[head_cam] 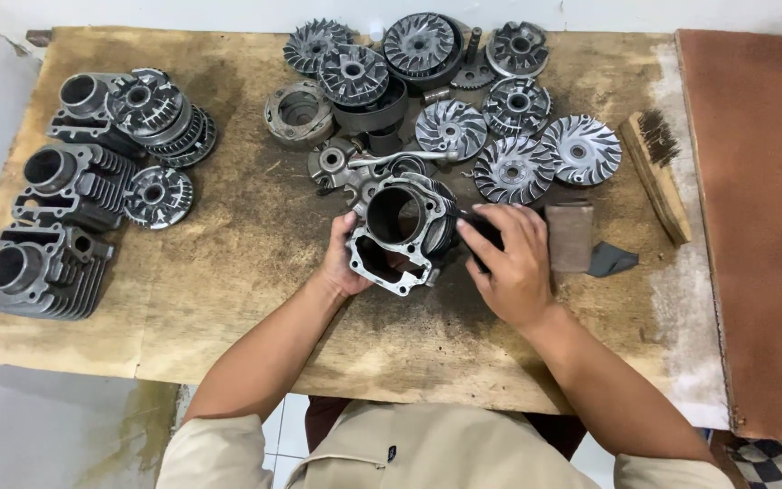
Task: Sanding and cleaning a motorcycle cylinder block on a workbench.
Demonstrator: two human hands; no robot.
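Note:
A grey finned engine cylinder (402,231) rests on the wooden table (255,244), its bore facing up toward me. My left hand (344,261) grips its left side by the flange. My right hand (510,258) presses a small dark piece (481,228), perhaps sandpaper, against the cylinder's right fins. Both forearms reach in from the bottom edge.
Three more cylinders (47,272) and clutch parts (157,195) lie at the left. Several finned pulley discs (513,167) crowd the table's far middle. A wire brush (655,172), a wooden block (570,235) and a dark scrap (610,261) lie at the right. A reddish board (762,217) adjoins the table.

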